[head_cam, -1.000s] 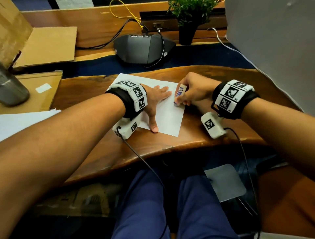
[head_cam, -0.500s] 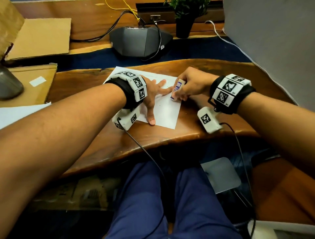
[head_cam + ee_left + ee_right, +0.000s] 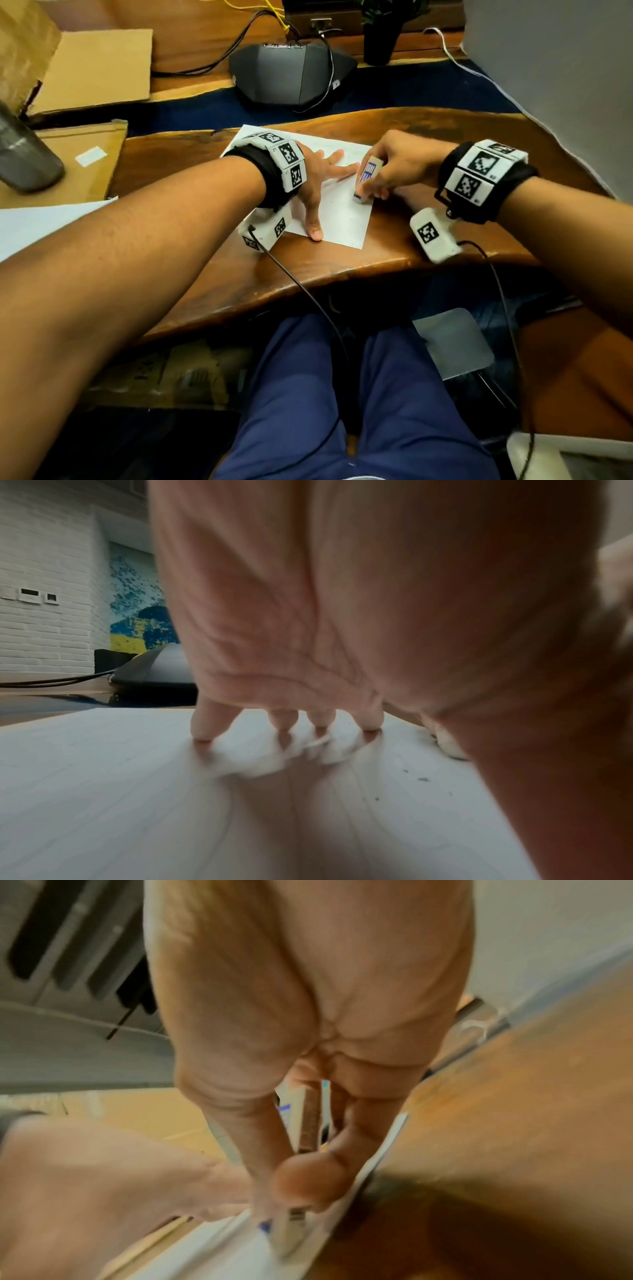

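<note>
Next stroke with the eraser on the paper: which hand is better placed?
Right. The right hand pinches the eraser, whose lower end is on the paper near its right edge. The left hand lies flat with fingers spread on the paper, so it probably serves best as the hold-down.

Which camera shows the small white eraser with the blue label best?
The head view: the small white eraser with the blue label shows its label clearly, tip on the white paper sheet. The right wrist view blurs it behind fingers; the left wrist view hardly shows it.
</note>
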Demonstrator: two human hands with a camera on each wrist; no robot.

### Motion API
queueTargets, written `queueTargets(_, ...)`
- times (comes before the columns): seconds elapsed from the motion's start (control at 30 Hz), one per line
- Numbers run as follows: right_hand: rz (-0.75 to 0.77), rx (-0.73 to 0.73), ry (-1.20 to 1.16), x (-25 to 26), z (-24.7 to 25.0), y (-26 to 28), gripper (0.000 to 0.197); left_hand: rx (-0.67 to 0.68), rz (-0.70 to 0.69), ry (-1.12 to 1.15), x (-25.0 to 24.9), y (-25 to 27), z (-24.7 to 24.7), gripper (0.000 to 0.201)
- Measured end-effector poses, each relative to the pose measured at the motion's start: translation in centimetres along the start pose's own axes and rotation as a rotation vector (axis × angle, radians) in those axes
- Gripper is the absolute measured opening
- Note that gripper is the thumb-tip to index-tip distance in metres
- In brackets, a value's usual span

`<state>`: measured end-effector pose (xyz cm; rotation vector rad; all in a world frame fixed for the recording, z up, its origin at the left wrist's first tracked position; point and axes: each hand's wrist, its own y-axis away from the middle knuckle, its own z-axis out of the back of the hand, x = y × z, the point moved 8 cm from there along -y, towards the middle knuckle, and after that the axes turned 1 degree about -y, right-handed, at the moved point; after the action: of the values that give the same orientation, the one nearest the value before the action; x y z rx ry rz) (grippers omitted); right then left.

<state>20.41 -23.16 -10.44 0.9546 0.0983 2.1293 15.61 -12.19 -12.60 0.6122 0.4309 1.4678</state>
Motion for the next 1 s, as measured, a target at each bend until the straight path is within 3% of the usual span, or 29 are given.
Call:
queueTargets(0.07,0.016,-0.021,0.012,0.0,-0.1,0.1,0.021,-0.008,0.008,-0.006,0.0,0.0,0.0,0.149)
queueTargets(0.17,0.039,0.133,0.067,0.8,-2.2,0.8,0.017,-0.006,0.008,0.007,0.2,0.2,0.0,0.149)
queueTargets(0.3,-0.005,-0.015,-0.010,-0.3,0.2,0.1,0.024,-0.018,0.005,0.001,-0.1,0.3,0.1,0.145)
queueTargets(0.43,0.027,0.131,0.067,0.4,-1.7,0.4,0.020,-0.019,0.012,0.005,0.1,0.4,0.1,0.144)
queueTargets(0.57,0.010,-0.001,0.009,-0.5,0.3,0.2,0.022,-0.026,0.001,-0.004,-0.2,0.2,0.1,0.146)
queueTargets(0.67,0.034,0.170,0.054,0.5,-2.2,0.9,0.017,-0.019,0.009,0.017,0.0,0.5,0.1,0.144)
queueTargets(0.7,0.030,0.157,0.052,0.5,-2.0,0.8,0.019,-0.019,0.007,0.015,-0.1,0.5,0.0,0.144)
queueTargets(0.83,-0.032,-0.152,-0.001,-0.9,2.4,-0.6,0.025,-0.030,-0.009,0.012,-0.3,0.5,0.1,0.145)
queueTargets(1.0,-0.008,-0.219,0.062,-0.1,3.2,-0.9,0.025,-0.036,-0.027,0.068,0.3,0.3,-0.1,0.143)
